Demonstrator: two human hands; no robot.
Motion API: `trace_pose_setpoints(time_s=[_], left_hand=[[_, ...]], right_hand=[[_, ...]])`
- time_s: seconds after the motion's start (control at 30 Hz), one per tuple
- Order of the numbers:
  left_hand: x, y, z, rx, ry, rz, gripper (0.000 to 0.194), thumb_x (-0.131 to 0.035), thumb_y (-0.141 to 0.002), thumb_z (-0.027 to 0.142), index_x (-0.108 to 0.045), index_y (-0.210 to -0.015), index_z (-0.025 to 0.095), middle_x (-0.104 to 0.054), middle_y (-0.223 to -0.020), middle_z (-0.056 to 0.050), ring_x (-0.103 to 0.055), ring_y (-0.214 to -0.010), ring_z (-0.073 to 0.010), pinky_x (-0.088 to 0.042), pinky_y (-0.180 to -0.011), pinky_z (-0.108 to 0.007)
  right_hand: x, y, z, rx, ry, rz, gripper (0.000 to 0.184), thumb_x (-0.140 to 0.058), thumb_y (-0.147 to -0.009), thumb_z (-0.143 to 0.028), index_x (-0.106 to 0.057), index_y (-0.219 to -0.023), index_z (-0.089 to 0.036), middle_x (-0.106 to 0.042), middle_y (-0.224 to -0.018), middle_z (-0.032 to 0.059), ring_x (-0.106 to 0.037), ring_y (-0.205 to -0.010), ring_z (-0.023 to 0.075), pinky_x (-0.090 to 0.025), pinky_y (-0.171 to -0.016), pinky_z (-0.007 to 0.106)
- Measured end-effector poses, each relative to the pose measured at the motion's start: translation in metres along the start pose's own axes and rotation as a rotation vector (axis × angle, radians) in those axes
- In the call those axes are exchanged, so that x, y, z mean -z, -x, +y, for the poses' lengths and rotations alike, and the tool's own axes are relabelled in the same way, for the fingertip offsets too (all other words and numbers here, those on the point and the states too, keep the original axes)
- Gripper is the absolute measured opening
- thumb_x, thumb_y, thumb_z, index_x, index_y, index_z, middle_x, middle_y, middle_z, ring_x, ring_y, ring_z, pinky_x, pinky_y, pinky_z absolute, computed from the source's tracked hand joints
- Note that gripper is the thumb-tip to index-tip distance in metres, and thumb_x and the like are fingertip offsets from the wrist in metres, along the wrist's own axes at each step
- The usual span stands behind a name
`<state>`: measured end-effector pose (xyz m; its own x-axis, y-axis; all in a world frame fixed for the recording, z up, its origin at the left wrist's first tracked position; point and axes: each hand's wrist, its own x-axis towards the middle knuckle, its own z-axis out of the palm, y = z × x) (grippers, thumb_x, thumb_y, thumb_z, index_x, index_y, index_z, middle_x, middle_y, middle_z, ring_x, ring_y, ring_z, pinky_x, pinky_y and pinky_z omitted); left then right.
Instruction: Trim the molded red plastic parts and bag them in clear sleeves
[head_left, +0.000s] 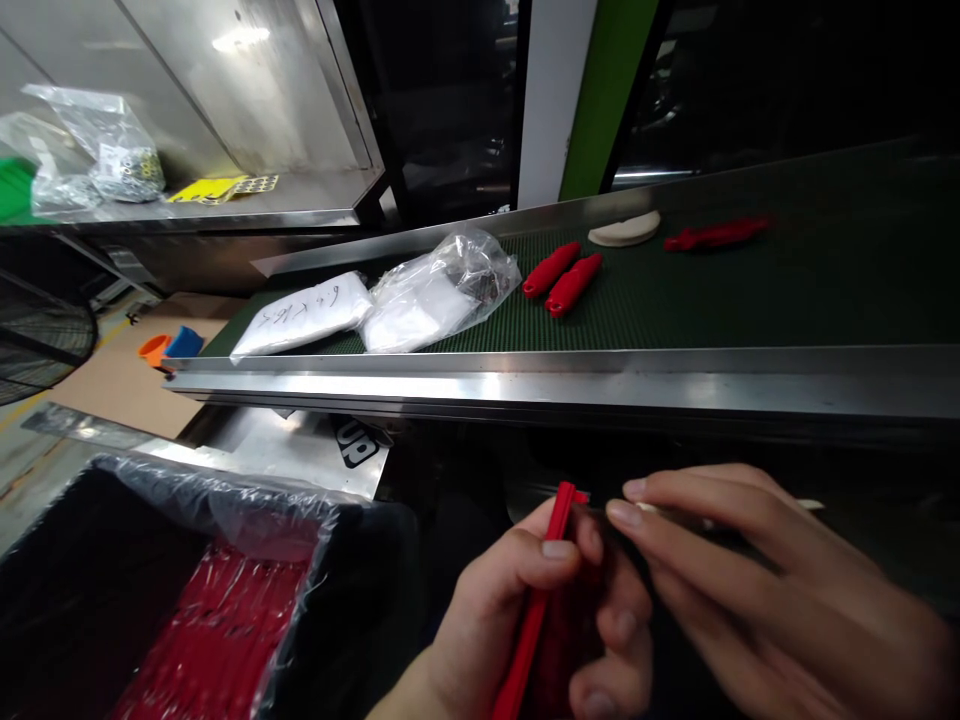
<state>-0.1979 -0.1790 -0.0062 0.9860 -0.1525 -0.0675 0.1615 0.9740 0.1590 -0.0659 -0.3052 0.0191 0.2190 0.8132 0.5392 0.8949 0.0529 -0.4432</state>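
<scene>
My left hand (525,590) is closed around a long, flat-edged red plastic piece (538,610), with the thumb pressed against its side. The piece stands tilted, its upper end just above my fingers. Close to that end, my right hand (742,570) has its thumb and fingertips drawn together. Bits of something pale show between those fingers, but most of it is hidden. Beyond my hands, two red handle-shaped parts (564,278) lie side by side on the dark green conveyor belt (645,320). A pale curved piece (626,230) and a blurred red part (716,233) rest farther right.
Two bags, a white packet (304,313) with handwriting and a clear plastic bag (439,295), lie on the belt. A metal rail (525,385) runs along its front. At lower left stands a black bin (367,590), plastic-lined, holding red pieces (225,630).
</scene>
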Motion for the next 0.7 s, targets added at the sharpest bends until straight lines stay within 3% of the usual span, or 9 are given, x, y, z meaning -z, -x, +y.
trace_pose_setpoints(time_s=[0.17, 0.33, 0.5, 0.6, 0.7], left_hand=[[-0.008, 0.0, -0.002, -0.093, 0.025, 0.104, 0.018, -0.048, -0.086, 0.036, -0.048, -0.093, 0.02, -0.049, -0.073, -0.002, -0.044, -0.045, -0.006, -0.036, -0.04, -0.013], [-0.002, -0.001, 0.0, 0.06, 0.043, 0.008, 0.026, -0.051, -0.083, 0.043, -0.05, -0.089, 0.018, -0.044, -0.074, -0.002, -0.047, -0.047, -0.0088, -0.032, -0.032, -0.014], [0.002, -0.001, -0.001, 0.031, 0.019, -0.005, 0.031, -0.047, -0.084, 0.047, -0.053, -0.086, 0.016, -0.042, -0.066, -0.002, -0.041, -0.045, -0.0088, -0.028, -0.03, -0.014], [0.001, -0.001, -0.003, 0.078, -0.023, -0.025, 0.039, -0.042, -0.085, 0.053, -0.052, -0.081, 0.016, -0.038, -0.054, 0.0, -0.031, -0.042, -0.0094, -0.026, -0.03, -0.014], [0.004, 0.0, -0.006, 0.027, -0.034, 0.023, 0.037, -0.042, -0.087, 0.053, -0.052, -0.081, 0.018, -0.04, -0.052, 0.0, -0.027, -0.039, -0.0088, -0.025, -0.03, -0.014]], right_hand=[[0.001, 0.003, 0.005, 0.006, 0.022, -0.057, 0.039, -0.051, -0.088, -0.003, -0.063, -0.121, -0.02, -0.06, -0.115, 0.0089, -0.057, -0.107, 0.0209, -0.048, -0.083, 0.034], [0.001, 0.004, 0.007, 0.047, 0.045, -0.071, 0.039, -0.053, -0.087, -0.003, -0.062, -0.122, -0.018, -0.061, -0.113, 0.0082, -0.056, -0.104, 0.0202, -0.045, -0.085, 0.034], [-0.003, 0.01, 0.007, 0.014, 0.054, -0.063, 0.043, -0.049, -0.088, -0.004, -0.06, -0.126, -0.021, -0.06, -0.117, 0.0086, -0.055, -0.107, 0.0237, -0.043, -0.087, 0.039], [-0.01, 0.013, 0.006, 0.028, 0.158, -0.032, 0.041, -0.046, -0.091, -0.007, -0.061, -0.124, -0.024, -0.062, -0.114, 0.0082, -0.057, -0.103, 0.0256, -0.041, -0.088, 0.043], [-0.014, 0.016, 0.01, 0.037, 0.27, 0.01, 0.039, -0.05, -0.09, -0.007, -0.065, -0.119, -0.029, -0.065, -0.106, 0.0058, -0.06, -0.096, 0.0241, -0.042, -0.087, 0.043]])
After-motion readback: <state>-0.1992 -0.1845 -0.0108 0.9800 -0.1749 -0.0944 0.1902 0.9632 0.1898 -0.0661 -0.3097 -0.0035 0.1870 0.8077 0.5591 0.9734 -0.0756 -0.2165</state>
